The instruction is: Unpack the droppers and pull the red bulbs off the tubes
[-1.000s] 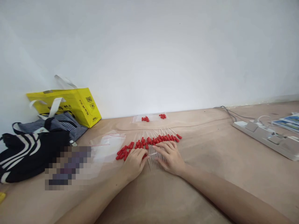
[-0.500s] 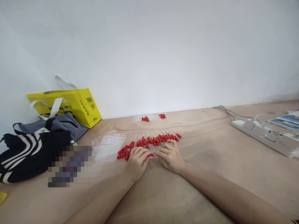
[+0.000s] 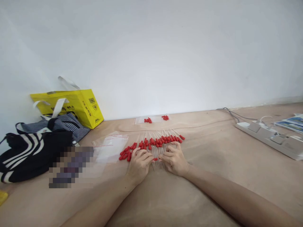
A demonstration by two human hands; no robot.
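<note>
Between my two hands lies a small red rubber bulb [image 3: 155,159]. My left hand [image 3: 140,162] is closed, its thumb and fingertips pinching the bulb from the left. From the other side my right hand [image 3: 174,159] pinches at the bulb's right end, where a thin glass tube seems to meet it; the tube itself is mostly hidden by fingers. Bare glass tubes [image 3: 155,152] lie side by side beneath both hands. Just beyond them spreads a row of glass droppers [image 3: 165,139] with red bulbs toward me. More red bulbs [image 3: 125,153] are heaped beside my left hand.
Clear plastic bags [image 3: 111,148] lie left of the bulbs. Near the wall is another clear bag [image 3: 155,119] with red-bulbed pieces. A yellow bag [image 3: 91,108] and a black striped bag [image 3: 47,148] stand left. At right are a power strip [image 3: 267,137] and printed cards [image 3: 290,123].
The red bulb between my hands shows more now, and my right hand has shifted slightly right. The whole view has moved a little.
</note>
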